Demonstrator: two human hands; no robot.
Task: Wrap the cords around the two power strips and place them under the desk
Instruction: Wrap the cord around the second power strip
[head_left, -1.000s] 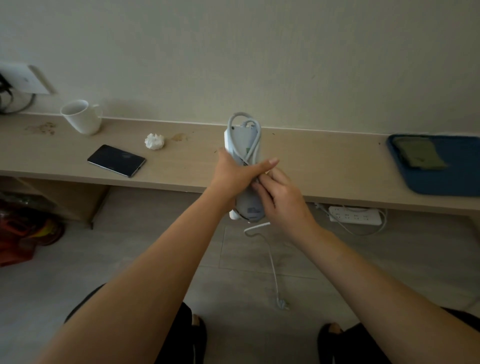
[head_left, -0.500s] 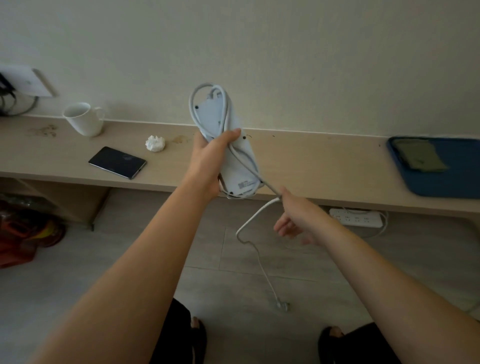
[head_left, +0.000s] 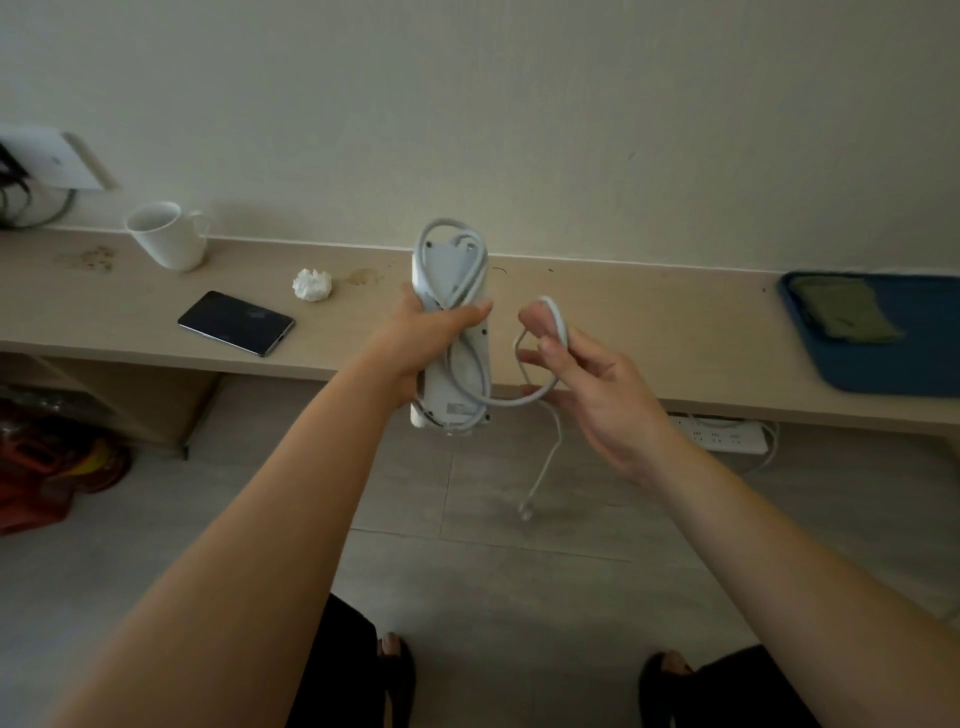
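My left hand (head_left: 423, 340) grips a white power strip (head_left: 453, 270) upright in front of the desk (head_left: 649, 332), its back side toward me, with several turns of its white cord wound lengthwise around it. My right hand (head_left: 597, 384) holds a loop of the loose cord (head_left: 553, 317) between thumb and fingers, just right of the strip. The rest of the cord hangs down, and its plug (head_left: 525, 512) dangles near the floor. A second white power strip (head_left: 724, 435) lies on the floor under the desk at the right, its cord beside it.
On the desk stand a white mug (head_left: 166, 236), a dark phone (head_left: 236, 322), a crumpled tissue (head_left: 311, 285) and a blue tray (head_left: 883, 364) with a green cloth. A wall socket (head_left: 49, 158) is at far left. Red bags (head_left: 47, 467) sit under the desk's left end. My feet show below.
My left hand brought the strip back down to the right and upright. My right hand rose from below the desk edge, lifting a loop of cord beside the strip.
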